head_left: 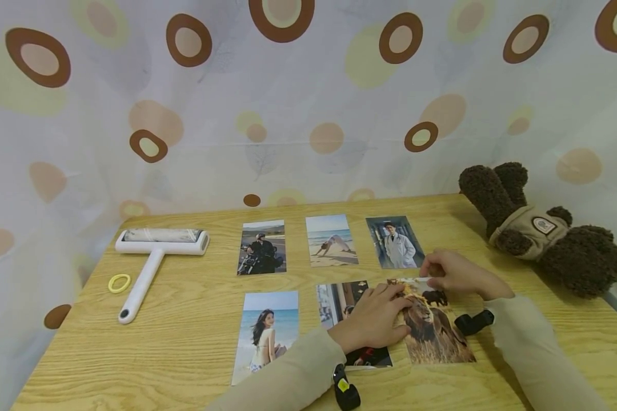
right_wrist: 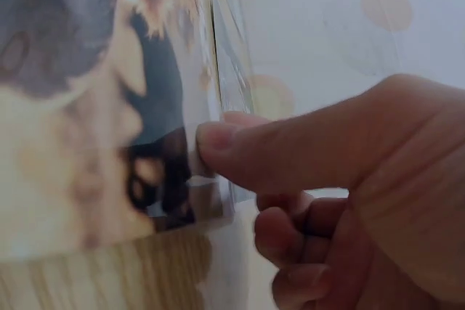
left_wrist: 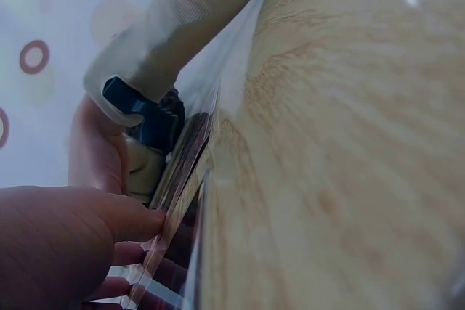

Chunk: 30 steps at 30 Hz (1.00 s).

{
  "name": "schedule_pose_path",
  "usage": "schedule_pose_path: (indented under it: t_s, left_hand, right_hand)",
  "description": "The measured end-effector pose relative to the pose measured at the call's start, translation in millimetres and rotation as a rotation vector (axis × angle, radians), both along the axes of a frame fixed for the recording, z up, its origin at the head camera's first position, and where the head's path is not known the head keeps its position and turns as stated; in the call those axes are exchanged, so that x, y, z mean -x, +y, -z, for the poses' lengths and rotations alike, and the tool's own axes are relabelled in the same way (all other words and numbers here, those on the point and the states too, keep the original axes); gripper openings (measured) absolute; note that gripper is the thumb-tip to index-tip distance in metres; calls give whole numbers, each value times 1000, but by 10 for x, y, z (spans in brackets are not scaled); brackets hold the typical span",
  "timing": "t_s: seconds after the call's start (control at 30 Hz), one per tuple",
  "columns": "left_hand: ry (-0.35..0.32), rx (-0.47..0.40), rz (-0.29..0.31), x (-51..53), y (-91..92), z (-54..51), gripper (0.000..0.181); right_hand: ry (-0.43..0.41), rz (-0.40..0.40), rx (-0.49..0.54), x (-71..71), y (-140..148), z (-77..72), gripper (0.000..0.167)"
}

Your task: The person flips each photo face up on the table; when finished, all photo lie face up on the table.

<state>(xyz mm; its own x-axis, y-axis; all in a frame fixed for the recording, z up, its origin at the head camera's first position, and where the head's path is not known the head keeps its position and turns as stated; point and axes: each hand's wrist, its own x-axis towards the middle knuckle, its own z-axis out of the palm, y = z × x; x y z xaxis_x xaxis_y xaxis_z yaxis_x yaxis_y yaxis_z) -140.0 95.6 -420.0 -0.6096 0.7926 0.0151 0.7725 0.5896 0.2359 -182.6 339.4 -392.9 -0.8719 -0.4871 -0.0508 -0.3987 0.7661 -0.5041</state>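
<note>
A lion photo (head_left: 434, 331) lies on the table at the right end of the nearer row. My right hand (head_left: 460, 275) pinches its far right corner between thumb (right_wrist: 232, 147) and forefinger, the other fingers curled under. My left hand (head_left: 372, 319) rests with fingers stretched over the left edge of the lion photo and over the neighbouring photo (head_left: 334, 297), hiding much of that one. In the left wrist view, the left thumb (left_wrist: 134, 217) touches a photo's edge. A photo of a woman at the beach (head_left: 267, 331) lies beside the left forearm.
Farther back lie a motorcyclist photo (head_left: 262, 248), a beach-stretch photo (head_left: 331, 241) and a doctor photo (head_left: 397, 242). At left are a white lint roller (head_left: 151, 274) and a yellow ring (head_left: 119, 283). A brown plush bear (head_left: 540, 234) lies at right. A patterned curtain (head_left: 288, 103) hangs behind.
</note>
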Motion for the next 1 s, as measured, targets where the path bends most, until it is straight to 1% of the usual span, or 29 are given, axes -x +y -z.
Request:
schedule_pose_path:
  t_s: [0.1,0.27,0.4,0.47,0.53,0.6,0.67,0.73,0.83,0.9,1.0]
  left_hand:
    - [0,10,4,5,-6,0,46]
    - [-25,-2,20,20,-28,-13,46]
    - [-64,-58,39,53,-68,-61,41]
    - [-64,-93,35,74,-97,-93,39]
    - [-57,-131,19,88,-143,-128,38]
    - [-42,-165,2,106,-209,-153,39]
    - [-51,-202,-15,127,-300,-185,40]
    - [-67,-232,-29,163,-400,-205,41]
    - [-106,-267,-58,240,-572,-245,45]
    - [-124,-294,-80,303,-699,-257,48]
    - [-159,-350,-146,382,-898,-275,58]
  right_hand:
    - [-27,8,21,10,1,13,9]
    - [-32,26,38,28,11,26,14]
    - [-32,4,77,32,15,23,14]
    - [-26,-14,100,24,13,10,12]
    - [-11,-28,120,17,8,0,10]
    - [8,-38,139,9,-6,-7,7]
    - [24,-26,150,7,-26,-7,5]
    - [41,9,156,0,-40,-5,5]
    - [88,65,136,-3,-54,-8,5]
    - [128,93,111,-1,-58,-13,10]
    - [186,102,57,10,-61,-21,25]
